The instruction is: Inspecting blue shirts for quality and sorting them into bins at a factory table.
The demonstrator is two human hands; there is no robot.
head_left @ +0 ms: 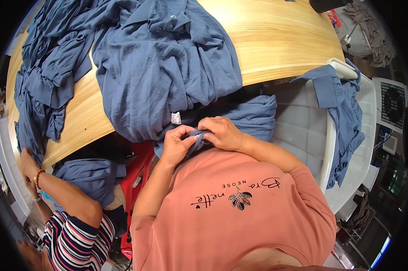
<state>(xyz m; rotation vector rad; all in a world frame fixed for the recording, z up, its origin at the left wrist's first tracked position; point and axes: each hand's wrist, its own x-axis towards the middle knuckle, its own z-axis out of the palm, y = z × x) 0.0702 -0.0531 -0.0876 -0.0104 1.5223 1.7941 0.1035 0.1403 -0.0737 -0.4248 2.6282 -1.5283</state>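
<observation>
A blue shirt (168, 77) is spread over the table's near edge, and its lower part hangs down in front of me. Its buttons show near the top of the view, and a white label (175, 118) hangs close to my fingers. My left hand (177, 145) pinches a folded edge of the shirt between thumb and fingers. Right beside it, my right hand (223, 134) grips the same edge, fingers curled over it. Something small and pale shows between the two hands, too small to name.
Blue garments (55, 67) lie along the wooden table (285, 40) at left. There a co-worker in a striped top (77, 239) has hands at the cloth. On the right, a blue garment (344, 126) drapes over a white plastic bin (299, 122). More blue cloth (253, 115) is bunched below the table edge.
</observation>
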